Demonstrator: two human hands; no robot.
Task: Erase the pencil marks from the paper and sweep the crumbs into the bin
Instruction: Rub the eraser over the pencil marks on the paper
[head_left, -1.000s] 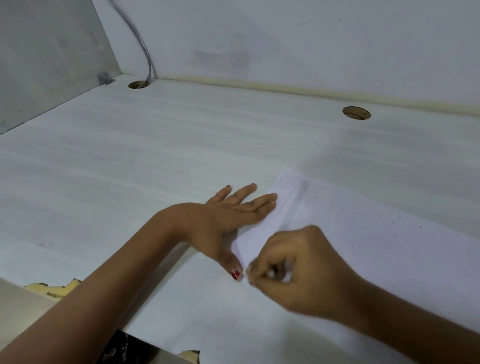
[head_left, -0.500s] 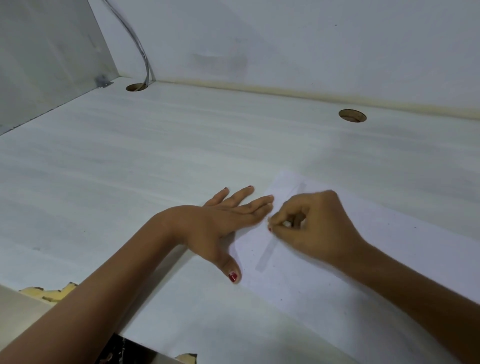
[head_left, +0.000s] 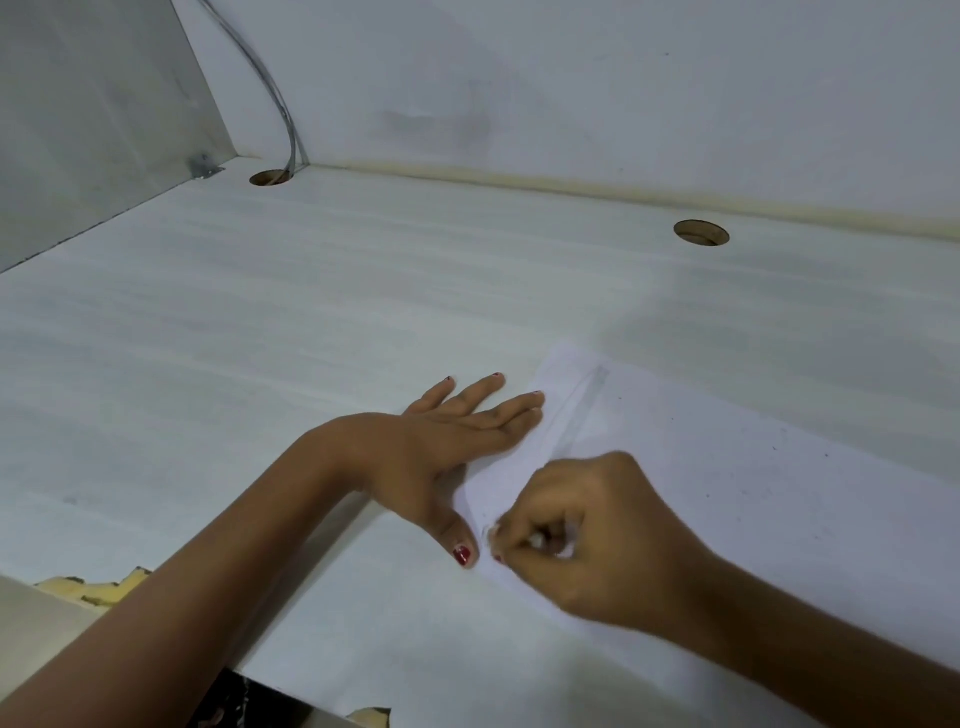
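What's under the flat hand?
The left hand lies flat, its index fingertip and thumb on the edge of the paper, the rest over the white desk. Anything directly beneath it is covered.

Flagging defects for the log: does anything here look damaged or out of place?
Yes: the desk edge nearest the person is chipped, baring a yellowish core; dark specks dot the paper.

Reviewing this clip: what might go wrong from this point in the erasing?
1. The left hand pins the paper only at its left edge; hard strokes by the right hand with the eraser may crease the sheet.
2. Dark specks, likely crumbs, lie scattered on the paper; the right forearm may smear them or knock them onto the desk.
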